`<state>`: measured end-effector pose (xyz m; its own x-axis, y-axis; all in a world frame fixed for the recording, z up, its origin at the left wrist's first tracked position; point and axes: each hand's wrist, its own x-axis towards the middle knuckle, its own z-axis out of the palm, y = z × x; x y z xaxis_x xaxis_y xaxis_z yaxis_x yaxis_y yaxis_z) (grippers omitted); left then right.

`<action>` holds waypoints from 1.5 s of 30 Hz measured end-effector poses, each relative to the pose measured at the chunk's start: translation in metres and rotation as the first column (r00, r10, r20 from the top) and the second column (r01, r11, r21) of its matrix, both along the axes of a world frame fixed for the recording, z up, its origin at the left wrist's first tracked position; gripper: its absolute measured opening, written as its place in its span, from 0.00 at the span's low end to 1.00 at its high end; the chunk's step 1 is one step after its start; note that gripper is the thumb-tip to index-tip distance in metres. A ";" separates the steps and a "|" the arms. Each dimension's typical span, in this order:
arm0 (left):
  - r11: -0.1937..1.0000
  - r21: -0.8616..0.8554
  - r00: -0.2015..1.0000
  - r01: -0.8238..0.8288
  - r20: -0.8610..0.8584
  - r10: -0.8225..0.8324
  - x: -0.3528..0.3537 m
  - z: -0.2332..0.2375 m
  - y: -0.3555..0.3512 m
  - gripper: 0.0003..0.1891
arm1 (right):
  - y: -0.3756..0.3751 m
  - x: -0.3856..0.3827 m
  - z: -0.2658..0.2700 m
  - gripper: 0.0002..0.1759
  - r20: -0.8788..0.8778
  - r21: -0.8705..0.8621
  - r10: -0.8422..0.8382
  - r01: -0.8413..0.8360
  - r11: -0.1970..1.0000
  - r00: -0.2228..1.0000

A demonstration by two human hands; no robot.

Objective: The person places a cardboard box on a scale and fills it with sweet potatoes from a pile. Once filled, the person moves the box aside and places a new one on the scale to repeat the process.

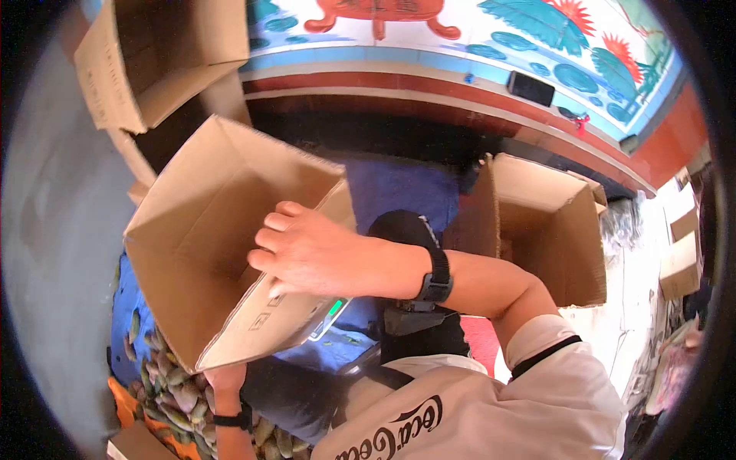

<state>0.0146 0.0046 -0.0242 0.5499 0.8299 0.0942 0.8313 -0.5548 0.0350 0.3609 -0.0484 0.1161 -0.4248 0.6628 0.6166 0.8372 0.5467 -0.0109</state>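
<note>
An open cardboard box (176, 245) is tilted, its mouth facing up toward me. My right hand (303, 249) is closed over the near rim, fingers inside and thumb on the outer printed side. My left hand (226, 379) is at the box's lower near corner, against its outside; the cardboard hides its fingers. A white-edged item with a green patch (331, 313) shows at the box's printed side. Below and to the left, many oblong greenish-purple pieces of produce (180, 395) lie heaped on blue and orange sheeting.
Another open cardboard box (552, 230) stands to the right. Stacked open boxes (172, 61) rise at the back left, by a grey wall (46, 199). A dark phone-like object (530, 88) rests on the ledge under a painted wall. A blue cloth (402, 192) lies ahead.
</note>
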 end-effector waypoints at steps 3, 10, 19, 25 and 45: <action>0.998 -0.053 0.999 -0.035 0.016 0.035 0.002 0.001 0.001 0.22 | -0.002 0.017 0.009 0.17 -0.192 0.090 -0.019 0.037 0.995 0.981; 0.999 -0.043 0.997 -0.031 0.074 0.034 0.005 0.005 -0.002 0.22 | 0.048 0.129 -0.001 0.11 -0.870 0.053 -0.278 0.638 0.768 0.407; 0.999 0.005 0.997 -0.038 0.069 0.038 -0.002 -0.005 -0.003 0.22 | 0.051 0.247 -0.126 0.15 -0.441 -0.672 -0.887 0.705 0.227 -0.135; 0.972 -0.165 0.986 -0.168 -0.018 0.167 -0.001 0.005 -0.010 0.21 | 0.044 0.247 -0.174 0.14 -0.075 -0.814 -0.990 0.581 -0.008 -0.119; 0.840 -0.482 0.966 -0.248 -0.055 0.253 -0.023 -0.003 -0.006 0.25 | -0.091 0.271 -0.375 0.18 0.710 -0.570 -0.632 0.780 -0.259 0.310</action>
